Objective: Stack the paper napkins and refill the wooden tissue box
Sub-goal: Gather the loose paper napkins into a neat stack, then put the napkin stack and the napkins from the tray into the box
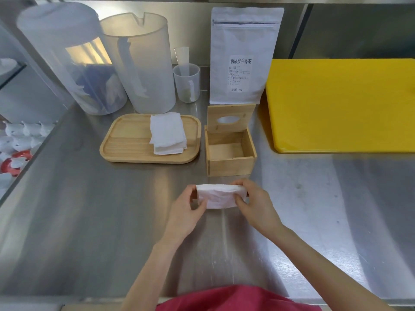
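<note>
Left hand (187,213) and right hand (253,204) both pinch a bent napkin bundle (219,196); a loose grip could fan sheets before the empty wooden tissue box (230,151).

Place: a drinks or food preparation area, likely a tea shop back counter
Worktop: a stainless steel counter (89,209) with a steel backsplash is seen
Containers: two tall frosted plastic pitchers (143,63) and a small measuring cup (186,83) are lined up at the back
Stock: a white resealable pouch (242,57) labelled as tea is stood against the wall
Board: a yellow cutting board (341,104) is laid on the right
Service items: a wooden tray (128,142) and wooden tissue box (231,162) are set out
</note>
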